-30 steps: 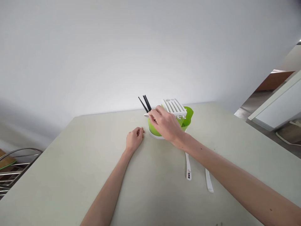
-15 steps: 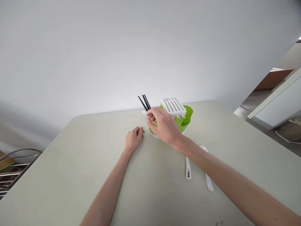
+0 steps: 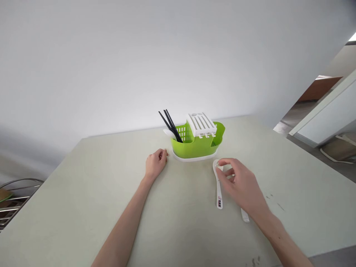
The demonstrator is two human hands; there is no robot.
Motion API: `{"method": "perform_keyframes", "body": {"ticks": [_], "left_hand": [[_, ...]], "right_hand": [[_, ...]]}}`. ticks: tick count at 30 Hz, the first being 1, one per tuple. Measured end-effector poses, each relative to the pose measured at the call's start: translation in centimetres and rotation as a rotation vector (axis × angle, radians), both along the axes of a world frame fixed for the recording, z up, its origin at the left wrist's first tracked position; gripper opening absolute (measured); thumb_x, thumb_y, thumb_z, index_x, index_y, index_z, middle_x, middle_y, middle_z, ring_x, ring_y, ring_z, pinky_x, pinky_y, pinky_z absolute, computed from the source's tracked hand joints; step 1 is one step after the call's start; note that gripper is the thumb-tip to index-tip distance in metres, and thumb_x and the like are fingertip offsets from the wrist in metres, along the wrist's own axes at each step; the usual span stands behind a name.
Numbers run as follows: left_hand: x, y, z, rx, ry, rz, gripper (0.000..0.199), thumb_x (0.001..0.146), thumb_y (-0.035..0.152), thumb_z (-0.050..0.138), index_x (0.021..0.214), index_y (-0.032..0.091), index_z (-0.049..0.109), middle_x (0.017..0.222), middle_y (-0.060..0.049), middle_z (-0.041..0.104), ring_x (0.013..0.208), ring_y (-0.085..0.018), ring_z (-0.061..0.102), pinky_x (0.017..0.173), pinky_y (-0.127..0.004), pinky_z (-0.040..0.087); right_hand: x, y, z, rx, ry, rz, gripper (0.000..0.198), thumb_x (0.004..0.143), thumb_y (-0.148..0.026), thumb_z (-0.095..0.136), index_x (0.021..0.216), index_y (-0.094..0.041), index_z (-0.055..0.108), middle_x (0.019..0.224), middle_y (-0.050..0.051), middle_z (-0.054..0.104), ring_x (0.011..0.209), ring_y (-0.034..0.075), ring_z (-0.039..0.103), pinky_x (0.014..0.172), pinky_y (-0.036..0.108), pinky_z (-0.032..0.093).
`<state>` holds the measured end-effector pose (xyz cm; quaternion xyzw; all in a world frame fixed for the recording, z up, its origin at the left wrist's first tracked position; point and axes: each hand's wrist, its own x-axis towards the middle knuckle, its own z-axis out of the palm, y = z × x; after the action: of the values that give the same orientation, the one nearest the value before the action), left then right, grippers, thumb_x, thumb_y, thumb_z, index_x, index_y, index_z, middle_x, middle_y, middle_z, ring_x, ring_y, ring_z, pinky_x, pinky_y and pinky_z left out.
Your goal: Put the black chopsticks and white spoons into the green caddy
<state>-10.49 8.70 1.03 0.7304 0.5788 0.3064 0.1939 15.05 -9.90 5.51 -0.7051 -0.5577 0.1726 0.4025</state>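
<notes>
My left hand [image 3: 156, 162] rests on the table with its fingers curled in, nothing seen in them, left of a green and white cutlery holder [image 3: 194, 150]. My right hand [image 3: 242, 185] hovers over the bowl end of a white spoon [image 3: 219, 193], thumb and index finger apart; whether they touch it I cannot tell. Beneath that hand lies a second white utensil, of which only the handle end [image 3: 244, 216] shows. Black chopsticks [image 3: 171, 128] lean in the left compartment of the holder, beside a white spoon-like piece [image 3: 168, 133].
The pale table [image 3: 111, 167] meets a grey-white wall [image 3: 178, 63] behind the holder. A metal rack [image 3: 19, 196] stands beyond the table's left edge. At the far right is a white cabinet-like panel [image 3: 328, 115].
My right hand has moved from the chopsticks at the holder down and right to the spoon on the table. The chopsticks now stand free of it. My left hand stays in place.
</notes>
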Motion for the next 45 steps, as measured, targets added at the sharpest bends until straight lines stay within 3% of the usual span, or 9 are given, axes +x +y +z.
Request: {"method": "perform_keyframes", "body": {"ticks": [3, 6, 15, 24, 39, 42, 45], "left_hand": [[0.0, 0.0, -0.1, 0.001, 0.009, 0.003, 0.04, 0.101, 0.046, 0.044, 0.075, 0.025, 0.067, 0.067, 0.0, 0.071, 0.067, -0.02, 0.065, 0.07, -0.03, 0.042], [0.0, 0.1, -0.2, 0.001, 0.013, -0.003, 0.041, 0.101, 0.046, 0.044, 0.075, 0.025, 0.068, 0.067, 0.0, 0.071, 0.067, -0.02, 0.065, 0.07, -0.03, 0.042], [0.1, -0.1, -0.1, -0.009, 0.024, -0.003, 0.039, 0.101, 0.045, 0.044, 0.076, 0.025, 0.068, 0.067, 0.0, 0.072, 0.067, -0.02, 0.064, 0.071, -0.03, 0.043], [0.1, -0.2, -0.1, -0.014, 0.038, -0.001, 0.039, 0.101, 0.045, 0.043, 0.077, 0.026, 0.068, 0.069, 0.001, 0.072, 0.069, -0.02, 0.065, 0.071, -0.03, 0.042], [0.1, -0.2, -0.1, -0.011, 0.039, -0.01, 0.04, 0.101, 0.046, 0.043, 0.077, 0.025, 0.068, 0.068, 0.001, 0.072, 0.067, -0.019, 0.064, 0.071, -0.031, 0.042], [0.0, -0.2, -0.1, -0.006, 0.042, -0.01, 0.039, 0.101, 0.045, 0.043, 0.077, 0.025, 0.068, 0.068, 0.001, 0.072, 0.068, -0.019, 0.065, 0.071, -0.03, 0.042], [0.0, -0.3, -0.1, -0.008, 0.047, -0.01, 0.039, 0.101, 0.045, 0.043, 0.077, 0.026, 0.068, 0.068, 0.001, 0.072, 0.068, -0.02, 0.065, 0.071, -0.03, 0.042]], "right_hand": [[0.0, -0.2, -2.4, -0.103, -0.085, -0.062, 0.034, 0.098, -0.045, 0.051, 0.126, -0.028, 0.054, 0.135, 0.011, 0.06, 0.067, 0.019, 0.069, 0.065, 0.038, 0.055], [-0.4, 0.1, -3.5, -0.188, -0.162, -0.107, 0.042, 0.097, -0.046, 0.048, 0.136, -0.028, 0.048, 0.141, 0.013, 0.054, 0.064, 0.019, 0.067, 0.062, 0.039, 0.053], [-1.2, 2.4, -3.6, -0.33, -0.254, -0.139, 0.052, 0.098, -0.04, 0.049, 0.146, -0.025, 0.04, 0.146, 0.016, 0.046, 0.059, 0.015, 0.063, 0.057, 0.035, 0.047], [-1.0, 3.1, -3.5, -0.32, -0.296, -0.173, 0.055, 0.098, -0.038, 0.05, 0.151, -0.025, 0.038, 0.155, 0.016, 0.037, 0.057, 0.013, 0.06, 0.056, 0.034, 0.045], [-0.2, 3.6, -4.4, -0.301, -0.278, -0.078, 0.035, 0.097, -0.031, 0.047, 0.131, -0.021, 0.055, 0.115, 0.01, 0.068, 0.085, 0.026, 0.067, 0.063, 0.032, 0.039], [-0.2, 3.5, -4.1, -0.259, -0.191, -0.04, 0.028, 0.1, -0.037, 0.045, 0.116, -0.023, 0.062, 0.098, 0.006, 0.072, 0.079, 0.025, 0.065, 0.063, 0.032, 0.039], [-0.3, 3.2, -3.1, -0.224, 0.009, 0.044, 0.035, 0.101, -0.055, 0.048, 0.101, -0.025, 0.066, 0.075, 0.0, 0.066, 0.061, 0.02, 0.057, 0.058, 0.03, 0.039]]}}
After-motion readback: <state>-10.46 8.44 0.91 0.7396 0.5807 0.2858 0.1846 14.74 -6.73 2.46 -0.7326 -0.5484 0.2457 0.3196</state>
